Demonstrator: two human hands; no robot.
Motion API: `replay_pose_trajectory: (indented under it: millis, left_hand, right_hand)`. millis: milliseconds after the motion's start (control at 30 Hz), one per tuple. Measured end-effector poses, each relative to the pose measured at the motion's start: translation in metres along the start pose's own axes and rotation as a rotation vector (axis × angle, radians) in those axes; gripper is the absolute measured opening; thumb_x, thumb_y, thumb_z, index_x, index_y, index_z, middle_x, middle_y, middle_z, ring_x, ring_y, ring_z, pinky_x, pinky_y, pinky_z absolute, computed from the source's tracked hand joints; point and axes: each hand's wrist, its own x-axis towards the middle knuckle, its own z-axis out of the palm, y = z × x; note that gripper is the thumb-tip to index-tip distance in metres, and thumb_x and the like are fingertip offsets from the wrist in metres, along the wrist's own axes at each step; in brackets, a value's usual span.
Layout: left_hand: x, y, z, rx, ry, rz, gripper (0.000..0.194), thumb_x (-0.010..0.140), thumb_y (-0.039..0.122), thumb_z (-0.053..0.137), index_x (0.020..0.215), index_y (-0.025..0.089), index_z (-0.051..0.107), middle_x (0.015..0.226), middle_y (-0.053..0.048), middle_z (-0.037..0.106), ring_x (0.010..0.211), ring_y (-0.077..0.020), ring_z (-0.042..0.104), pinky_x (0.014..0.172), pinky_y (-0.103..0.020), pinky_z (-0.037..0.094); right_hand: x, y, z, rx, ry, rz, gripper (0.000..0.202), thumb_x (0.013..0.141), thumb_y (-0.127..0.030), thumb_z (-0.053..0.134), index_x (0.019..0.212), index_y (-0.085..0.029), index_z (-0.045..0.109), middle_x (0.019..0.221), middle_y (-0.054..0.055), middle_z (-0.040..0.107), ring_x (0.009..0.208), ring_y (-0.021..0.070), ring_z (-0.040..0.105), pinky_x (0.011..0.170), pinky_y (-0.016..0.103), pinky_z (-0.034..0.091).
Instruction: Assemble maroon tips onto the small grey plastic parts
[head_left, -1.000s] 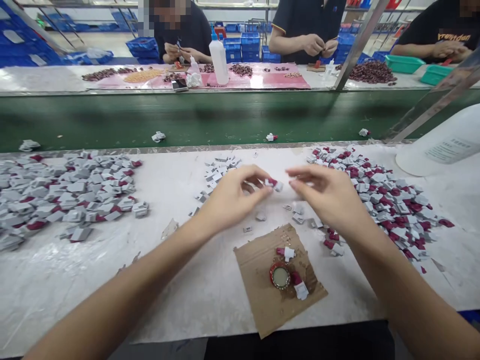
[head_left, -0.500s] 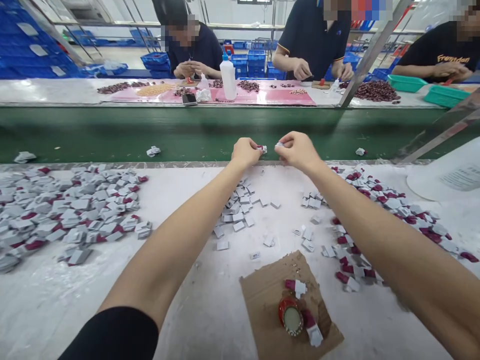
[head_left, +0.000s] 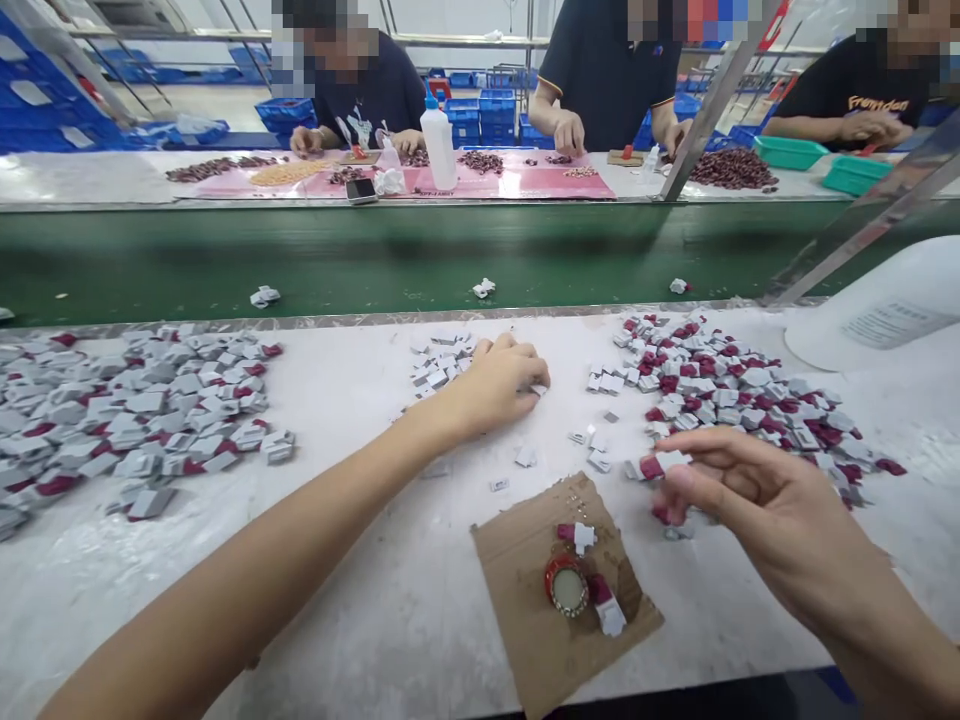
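Observation:
My left hand (head_left: 504, 385) is low over the table, its fingers bent down and closed on a small grey plastic piece (head_left: 538, 389). Behind it lies a loose group of similar grey pieces (head_left: 439, 365), partly covered by the hand. My right hand (head_left: 757, 490) pinches a maroon-and-white plastic part (head_left: 660, 464) between thumb and forefinger, beside a heap of such parts (head_left: 720, 375). Between my arms lies a brown cardboard piece (head_left: 510, 570). On it are a red bottle cap (head_left: 566, 587) and two maroon-and-white parts (head_left: 577, 537).
A large heap of grey and maroon parts (head_left: 150, 410) covers the left of the table. A green belt (head_left: 360, 250) runs across with several small white assemblies on it. A white container (head_left: 877, 310) stands at right, near a metal post (head_left: 712, 110). Co-workers sit opposite.
Both hands have drawn back from the belt, the left to the grey pieces, the right to the maroon-and-white heap. A white assembly now lies on the belt where they were.

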Motion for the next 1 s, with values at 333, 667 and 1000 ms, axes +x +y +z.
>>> replay_pose_trajectory:
  millis: [333, 667, 1000]
  left_hand:
    - [-0.052, 0.047, -0.003, -0.966, -0.005, -0.295, 0.027, 0.108, 0.04, 0.07, 0.129, 0.023, 0.075, 0.093, -0.004, 0.073, 0.081, -0.0183, 0.063, 0.083, -0.035, 0.051]
    - [-0.105, 0.052, 0.01, -0.836, -0.146, -0.417, 0.037, 0.104, 0.05, 0.078, 0.128, 0.023, 0.077, 0.091, -0.003, 0.078, 0.089, -0.0201, 0.073, 0.088, -0.036, 0.056]
    - [-0.147, 0.064, 0.041, -0.514, 0.059, -0.341, 0.02, 0.106, 0.041, 0.074, 0.096, 0.026, 0.081, 0.088, 0.0, 0.08, 0.082, -0.0182, 0.073, 0.072, -0.029, 0.055]
  right_hand:
    - [-0.052, 0.014, 0.015, 0.369, -0.001, 0.245, 0.033, 0.086, -0.039, 0.101, 0.114, -0.026, 0.089, 0.098, 0.011, 0.092, 0.091, 0.0285, 0.091, 0.079, 0.028, 0.072]
    - [-0.064, 0.015, 0.031, 0.403, -0.074, 0.297, 0.024, 0.076, -0.036, 0.107, 0.091, -0.026, 0.091, 0.078, 0.006, 0.088, 0.072, 0.0206, 0.087, 0.069, 0.021, 0.07]
    - [-0.067, 0.02, 0.037, 0.135, -0.081, 0.111, 0.015, 0.089, -0.038, 0.097, 0.104, -0.035, 0.094, 0.086, 0.003, 0.088, 0.076, 0.0189, 0.086, 0.069, 0.019, 0.07]
